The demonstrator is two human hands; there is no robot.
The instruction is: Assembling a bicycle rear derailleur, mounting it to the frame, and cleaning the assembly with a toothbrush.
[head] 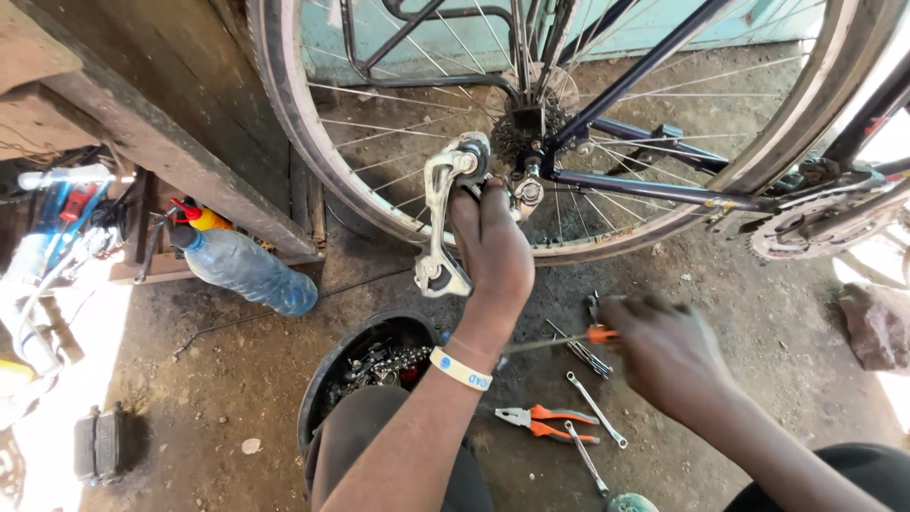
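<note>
Silver derailleur (445, 213) beside rear wheel hub (526, 128), gripped by left hand (493, 251), fingers closed. Right hand (664, 356) curled around orange-handled screwdriver (559, 341). Best held steady, tip square.

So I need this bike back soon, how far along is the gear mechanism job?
Midway, it seems. The chain is off, lying in the black tub. The left hand holds the silver derailleur up at the rear wheel hub, while the right hand holds an orange-handled screwdriver. Fixing it on and refitting the chain look left. Pliers and spanners lie ready.
</note>
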